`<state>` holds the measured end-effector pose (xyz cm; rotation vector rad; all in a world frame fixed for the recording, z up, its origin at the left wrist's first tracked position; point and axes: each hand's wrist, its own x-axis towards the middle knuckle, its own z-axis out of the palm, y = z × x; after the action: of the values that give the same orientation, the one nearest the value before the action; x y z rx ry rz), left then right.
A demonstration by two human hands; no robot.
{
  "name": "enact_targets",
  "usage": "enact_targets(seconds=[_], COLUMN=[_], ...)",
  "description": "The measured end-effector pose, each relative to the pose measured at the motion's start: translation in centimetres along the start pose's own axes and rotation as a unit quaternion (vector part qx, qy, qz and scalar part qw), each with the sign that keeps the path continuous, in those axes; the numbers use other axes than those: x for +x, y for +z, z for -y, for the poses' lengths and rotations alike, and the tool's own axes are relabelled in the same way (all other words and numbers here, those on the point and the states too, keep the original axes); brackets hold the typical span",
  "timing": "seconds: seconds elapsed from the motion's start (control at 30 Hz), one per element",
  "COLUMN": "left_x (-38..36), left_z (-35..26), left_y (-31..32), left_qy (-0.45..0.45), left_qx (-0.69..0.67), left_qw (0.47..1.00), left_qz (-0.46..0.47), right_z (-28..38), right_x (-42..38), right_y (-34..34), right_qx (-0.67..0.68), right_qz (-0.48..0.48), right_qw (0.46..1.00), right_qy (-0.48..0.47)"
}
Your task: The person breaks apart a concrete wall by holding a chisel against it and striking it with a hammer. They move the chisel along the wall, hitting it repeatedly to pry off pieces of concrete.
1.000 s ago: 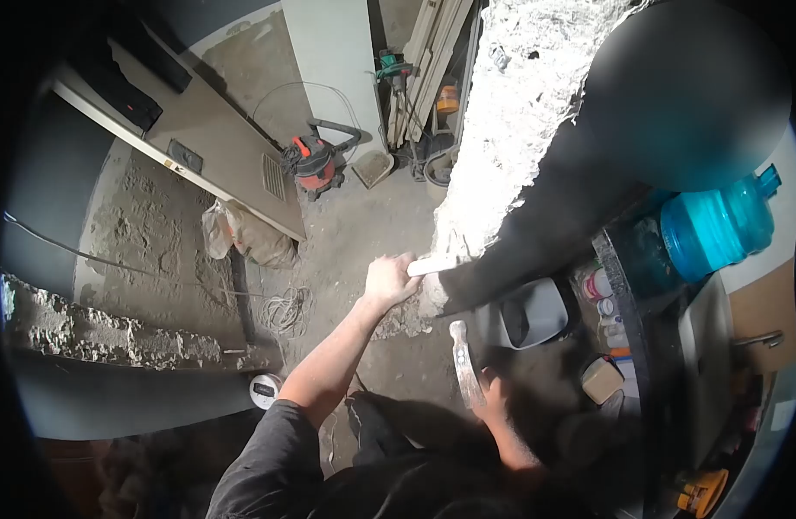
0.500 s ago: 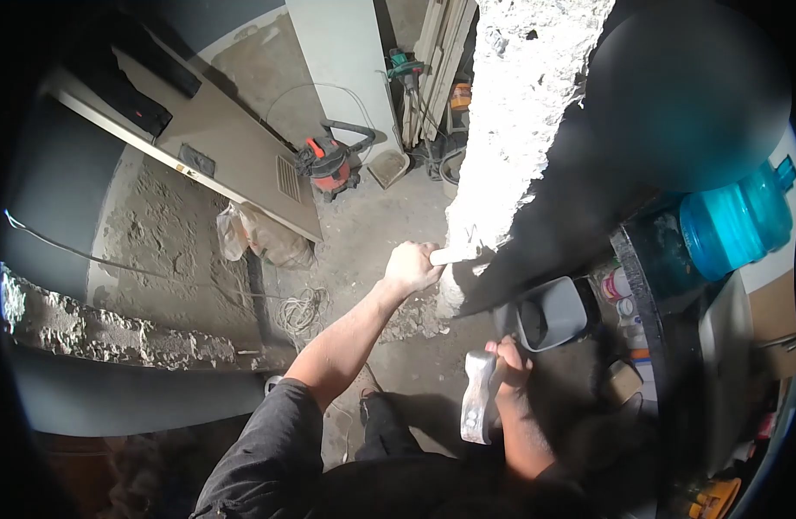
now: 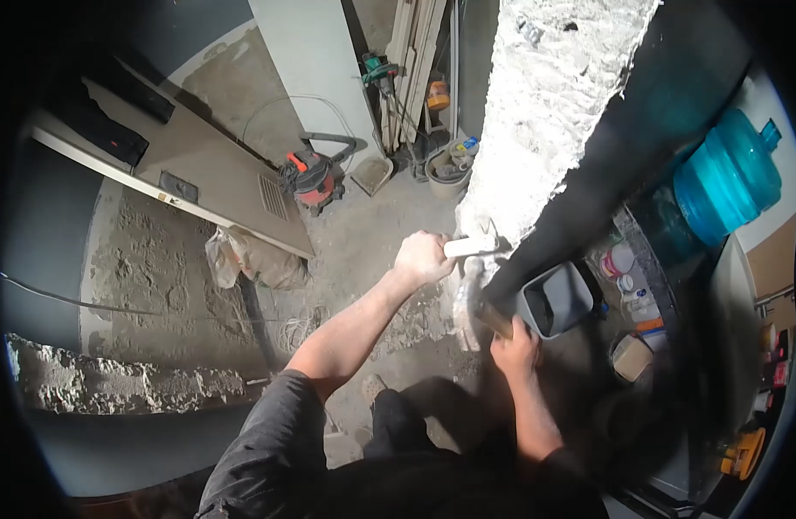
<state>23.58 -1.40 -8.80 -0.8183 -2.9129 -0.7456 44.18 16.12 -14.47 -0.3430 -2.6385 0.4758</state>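
Observation:
My left hand (image 3: 424, 258) is wrapped round a pale chisel (image 3: 471, 247), whose far end meets the rough, brightly lit broken wall edge (image 3: 549, 112). Closed on the wooden handle of a hammer (image 3: 469, 304), my right hand (image 3: 515, 348) is lower and to the right. The hammer's blurred metal head overlaps the bottom of the wall edge in this view, just below the chisel.
A grey bin (image 3: 558, 298) stands right of the hammer. Behind are a red and black vacuum cleaner (image 3: 311, 182), a bucket (image 3: 450, 169) and a plastic bag (image 3: 251, 255). A blue water bottle (image 3: 728, 177) is on the right. A chipped ledge (image 3: 130, 381) runs along the left.
The hammer has swung up from below towards the chisel, with my right hand raised. My left hand keeps hold of the chisel at the wall edge. The view has shifted slightly.

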Motion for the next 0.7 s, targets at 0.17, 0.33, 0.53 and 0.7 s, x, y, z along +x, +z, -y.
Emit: enact_targets(seconds=[0.17,0.33,0.53,0.7], left_x=[0.2,0.1,-0.5,-0.3], left_z=[0.3,0.4,-0.9,-0.7], left_y=[0.5,-0.3,-1.1,-0.6], left_qy=[-0.006,0.003,-0.063,-0.077], left_qx=[-0.022,-0.028,-0.035,-0.016], left_qw=[1.000,0.999,0.996,0.996], left_qz=[0.004,0.022,0.045,0.044], right_z=[1.2,0.5,2.8,0.2], right_x=[0.9,2.5,1.9,1.9], right_y=[-2.1,-1.9,-2.9,-1.7], right_qx=[0.162,0.048,0.191,0.054], right_qz=[-0.140,0.071,-0.079,-0.018], right_qw=[0.956,0.996,0.962,0.990], right_qy=[-0.202,-0.013,-0.176,-0.125])
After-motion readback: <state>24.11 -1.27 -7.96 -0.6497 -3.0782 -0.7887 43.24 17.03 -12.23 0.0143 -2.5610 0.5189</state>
